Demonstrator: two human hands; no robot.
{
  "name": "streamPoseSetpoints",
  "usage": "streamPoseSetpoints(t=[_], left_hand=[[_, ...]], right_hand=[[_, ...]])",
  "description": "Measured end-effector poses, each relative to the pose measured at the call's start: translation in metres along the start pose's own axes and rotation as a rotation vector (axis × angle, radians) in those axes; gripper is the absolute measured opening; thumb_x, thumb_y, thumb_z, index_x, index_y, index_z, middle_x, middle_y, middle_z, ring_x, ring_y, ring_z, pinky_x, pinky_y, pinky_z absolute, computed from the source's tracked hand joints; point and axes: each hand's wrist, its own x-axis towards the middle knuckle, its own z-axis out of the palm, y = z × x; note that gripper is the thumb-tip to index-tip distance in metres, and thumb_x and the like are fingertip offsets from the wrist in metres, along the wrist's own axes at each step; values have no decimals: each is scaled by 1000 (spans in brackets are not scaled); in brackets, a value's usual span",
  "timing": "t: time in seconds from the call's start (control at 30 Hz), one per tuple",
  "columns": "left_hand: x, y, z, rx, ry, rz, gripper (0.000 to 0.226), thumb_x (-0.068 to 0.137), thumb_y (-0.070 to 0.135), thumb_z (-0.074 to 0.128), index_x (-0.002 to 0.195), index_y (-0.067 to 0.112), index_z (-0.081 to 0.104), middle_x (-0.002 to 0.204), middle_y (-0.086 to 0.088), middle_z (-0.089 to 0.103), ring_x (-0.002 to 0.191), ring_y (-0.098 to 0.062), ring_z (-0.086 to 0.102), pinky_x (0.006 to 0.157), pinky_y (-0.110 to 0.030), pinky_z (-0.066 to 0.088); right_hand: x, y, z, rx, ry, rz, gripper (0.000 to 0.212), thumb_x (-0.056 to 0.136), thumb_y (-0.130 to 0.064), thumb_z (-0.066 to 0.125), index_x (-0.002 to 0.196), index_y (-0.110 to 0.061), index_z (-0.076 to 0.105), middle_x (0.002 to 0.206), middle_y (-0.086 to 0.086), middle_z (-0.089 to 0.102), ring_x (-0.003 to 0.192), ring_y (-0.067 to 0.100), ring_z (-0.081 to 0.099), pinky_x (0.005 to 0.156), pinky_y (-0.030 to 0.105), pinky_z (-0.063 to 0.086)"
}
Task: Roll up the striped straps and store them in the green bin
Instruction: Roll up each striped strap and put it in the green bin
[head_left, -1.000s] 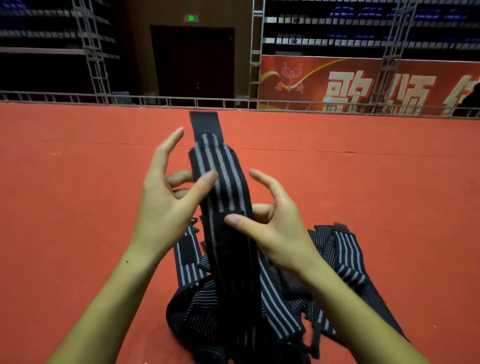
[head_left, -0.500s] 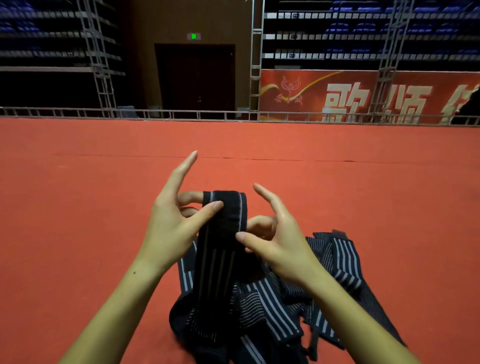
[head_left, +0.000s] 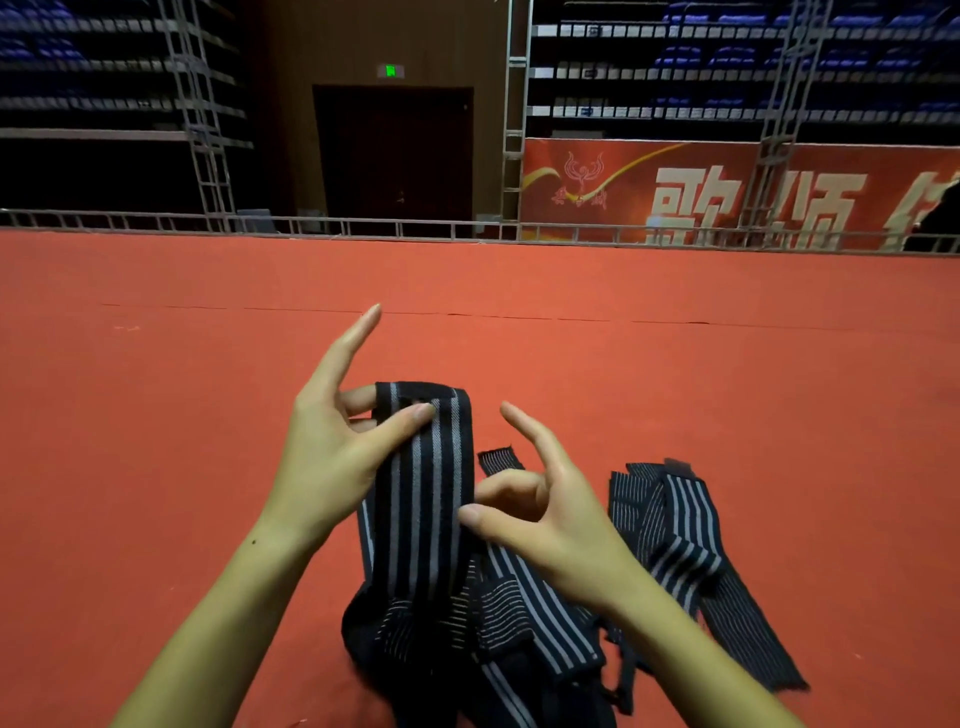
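Our left hand (head_left: 332, 457) pinching the folded strap (head_left: 421, 478) top, our right hand (head_left: 545, 514) thumb touching its edge, grip loose, pile of straps (head_left: 665, 551) on red floor (head_left: 156, 415)

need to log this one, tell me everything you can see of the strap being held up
The held strap is a dark woven band with pale grey lengthwise stripes, looking elastic. Its top is folded over into the start of a roll. The left hand pinches that fold, thumb in front, fingers behind, index finger straight. The right hand touches its right edge lower down with the thumb tip. It stands roughly upright, its lower end running into the strap pile on the red floor.
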Motion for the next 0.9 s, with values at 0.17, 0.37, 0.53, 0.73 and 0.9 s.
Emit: streamPoseSetpoints(t=[0.17, 0.37, 0.53, 0.73, 0.9], left_hand=[[-15, -1, -3, -37, -74, -78, 85, 95, 18, 80, 159, 53, 37, 101, -12, 83, 103, -35, 80, 95, -46, 64], [-14, 10, -8, -106, -94, -107, 90, 89, 16, 83, 159, 51, 39, 101, -12, 83, 101, -29, 81, 86, -30, 64], [-11, 10, -5, -132, 109, -36, 83, 91, 1, 81, 155, 40, 48, 95, -13, 83, 86, -32, 83, 76, -41, 68], [-18, 3, -37, 603, 322, 133, 85, 86, 41, 87, 157, 41, 41, 79, 12, 76, 69, -11, 76, 69, -47, 64], [-17, 5, -46, 622, -2, 343, 100, 81, 56, 89, 164, 43, 34, 114, 22, 76, 110, -1, 73, 97, -48, 61]], right_hand=[[12, -16, 3, 72, 75, -116, 90, 97, -7, 79, 165, -31, 26, 97, 10, 79, 87, 19, 74, 85, 41, 59], [18, -22, 9, 120, 146, -131, 82, 98, -11, 78, 163, -29, 31, 97, 6, 80, 90, 18, 75, 89, 41, 59], [-1, -6, 11, 91, -32, -24, 101, 91, -23, 86, 165, -45, 20, 104, 21, 76, 100, 43, 74, 105, 62, 54], [16, -37, -11, -207, -19, -144, 88, 103, -12, 70, 167, -40, 16, 97, 1, 73, 86, 29, 71, 85, 51, 59], [47, -65, -6, -521, -227, -228, 104, 106, -13, 63, 166, -49, -14, 100, -13, 70, 92, 17, 70, 92, 52, 56]])
